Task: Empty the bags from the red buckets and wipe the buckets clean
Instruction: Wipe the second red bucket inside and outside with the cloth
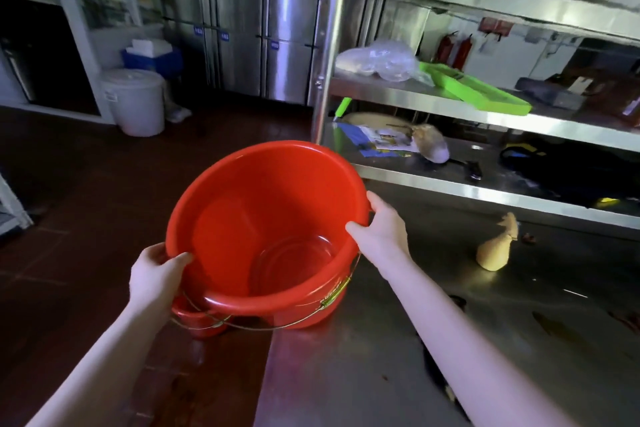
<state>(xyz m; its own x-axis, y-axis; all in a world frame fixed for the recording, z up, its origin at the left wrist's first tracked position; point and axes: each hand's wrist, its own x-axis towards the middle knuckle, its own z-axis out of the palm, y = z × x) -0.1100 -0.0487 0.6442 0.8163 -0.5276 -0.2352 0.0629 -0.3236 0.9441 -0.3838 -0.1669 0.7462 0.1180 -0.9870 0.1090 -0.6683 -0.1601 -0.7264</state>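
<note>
Hands: 2, both on the one round red plastic bucket (263, 204).
- Left hand (156, 274) grips the near-left rim, thumb inside the wall.
- Right hand (381, 229) grips the right rim, thumb on the lip, fingers curled over the outside.

The bucket is at the left edge of the stainless steel bench (346, 374), partly over the dark floor, mouth tilted toward the camera. No bag inside. One thin wire handle (263, 326) hangs below the near rim.

A second red rim (197, 321) shows under its lower left; whether the two are nested, cannot tell.

Also counted:
- 1 tan tied bag (493, 250) on the bench.
- 1 bright green flat tray (474, 90) and 1 crumpled clear plastic bag (381, 59) on the steel shelf rack (433, 100).
- 1 white lidded pail (136, 100) on the floor.
</note>
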